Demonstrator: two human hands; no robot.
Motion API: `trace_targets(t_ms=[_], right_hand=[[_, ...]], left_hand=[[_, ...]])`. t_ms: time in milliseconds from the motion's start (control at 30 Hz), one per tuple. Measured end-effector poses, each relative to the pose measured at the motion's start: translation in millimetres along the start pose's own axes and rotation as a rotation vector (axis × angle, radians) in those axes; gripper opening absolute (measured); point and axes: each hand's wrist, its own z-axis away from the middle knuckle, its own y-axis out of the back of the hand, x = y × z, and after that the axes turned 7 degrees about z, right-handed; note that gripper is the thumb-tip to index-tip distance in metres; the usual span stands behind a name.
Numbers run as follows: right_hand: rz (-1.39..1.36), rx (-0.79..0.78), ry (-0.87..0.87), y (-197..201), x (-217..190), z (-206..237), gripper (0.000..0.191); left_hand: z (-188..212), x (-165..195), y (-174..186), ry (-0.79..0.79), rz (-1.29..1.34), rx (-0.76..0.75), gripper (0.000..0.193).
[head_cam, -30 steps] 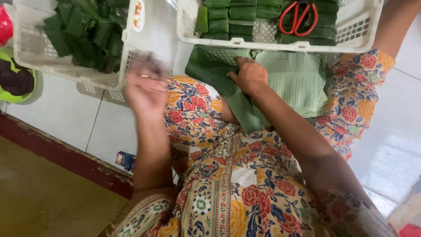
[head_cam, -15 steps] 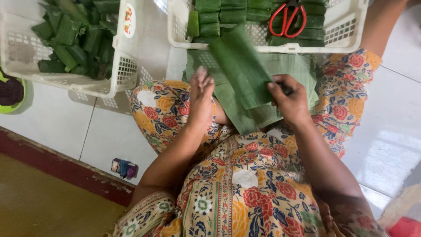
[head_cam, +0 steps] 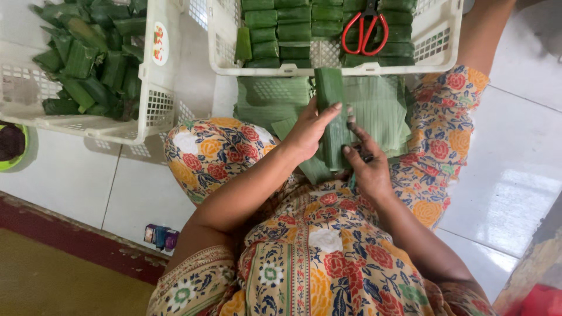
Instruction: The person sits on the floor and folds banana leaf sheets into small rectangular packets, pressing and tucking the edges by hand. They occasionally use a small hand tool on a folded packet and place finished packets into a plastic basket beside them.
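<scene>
My left hand (head_cam: 308, 130) and my right hand (head_cam: 366, 164) grip a green banana leaf roll (head_cam: 332, 117) between them, rolled lengthwise and held upright over my lap. Under it lies a stack of flat banana leaf sheets (head_cam: 377, 108) across my knees. Just beyond, a white plastic basket (head_cam: 445, 44) holds rows of folded leaf packets (head_cam: 284, 29) and red-handled scissors (head_cam: 366, 29). A second white basket (head_cam: 153, 88) at the left holds several loose folded leaf packets (head_cam: 88, 58).
I sit on a white tiled floor (head_cam: 515, 164) in a floral dress. A small purple box (head_cam: 161, 237) lies by a dark red floor edge (head_cam: 52, 231). A green bowl (head_cam: 12, 146) shows at the far left, a red object (head_cam: 541, 301) at the bottom right.
My left hand came from the left basket to the leaf. Both hands have rolled the wide sheet into a narrow roll.
</scene>
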Motion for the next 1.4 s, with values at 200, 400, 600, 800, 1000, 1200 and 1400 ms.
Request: trace_targets(t_ms=[200, 400, 600, 800, 1000, 1200, 1400], right_hand=[[0.178, -0.125, -0.066, -6, -10, -9, 0.051], [0.513, 0.003, 0.117, 33, -65, -52, 0.028], [0.799, 0.061, 0.554, 34, -107, -174, 0.014], [1.427, -0.303, 0.231, -30, -90, -301, 0.026], [1.683, -0.416, 0.241, -58, -65, -339, 0.032], [1.648, -0.491, 0.274, -60, -57, -335, 0.039], [1.679, -0.553, 0.178, -58, -58, -340, 0.067]], left_hand=[[-3, 11, 9, 0.106, -0.006, -0.011, 0.027], [-6, 24, 31, 0.109, -0.041, 0.101, 0.029], [-7, 19, 50, 0.100, 0.132, 0.010, 0.047], [-5, 18, 48, 0.142, -0.134, 0.091, 0.034], [-3, 7, 52, 0.190, -0.352, -0.037, 0.031], [-1, -6, 50, 0.257, -0.323, -0.027, 0.029], [-6, -5, 54, 0.221, -0.391, 0.077, 0.036]])
